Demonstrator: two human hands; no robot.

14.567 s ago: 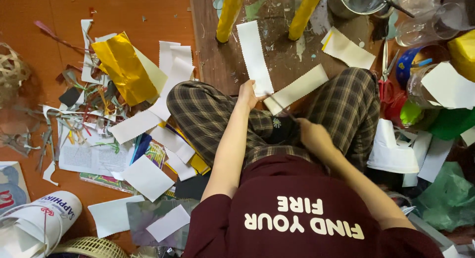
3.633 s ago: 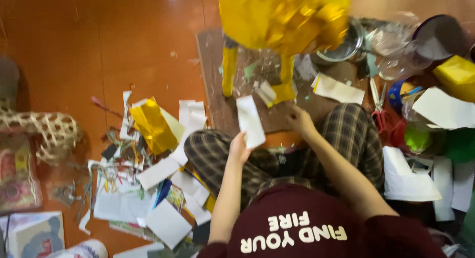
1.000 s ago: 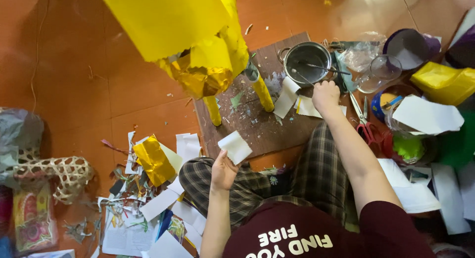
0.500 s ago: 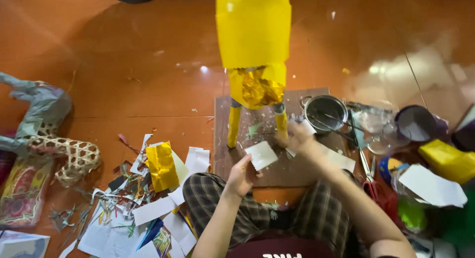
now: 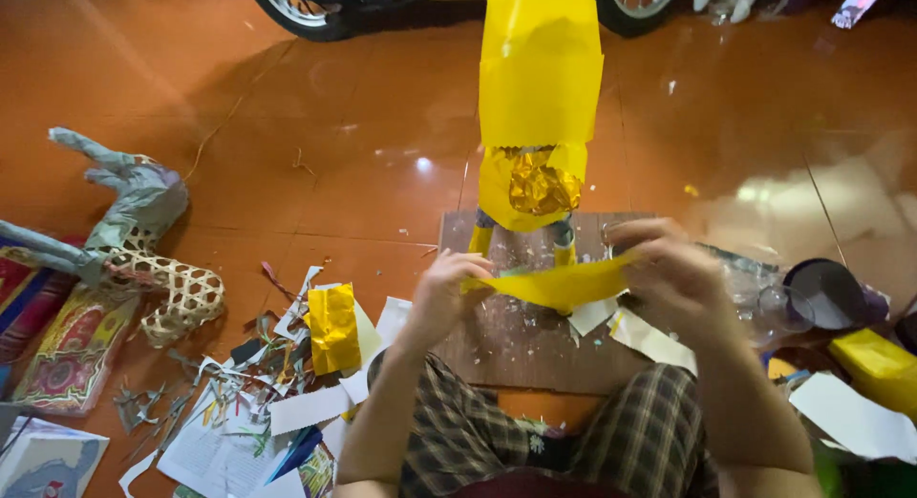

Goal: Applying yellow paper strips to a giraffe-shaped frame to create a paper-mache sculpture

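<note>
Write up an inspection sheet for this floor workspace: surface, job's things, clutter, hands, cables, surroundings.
Surface: glossy orange tiled floor; a worn wooden board lies in front of the seated person.
Job's things: a yellow paper strip stretched between both hands; a tall yellow paper-covered figure stands on the board.
Clutter: white paper scraps, a crumpled yellow paper piece, a woven bamboo frame, a dark cup.
Hands: left hand and right hand each pinch an end of the strip.
Cables: nothing seen.
Surroundings: vehicle wheels at the top edge.
</note>
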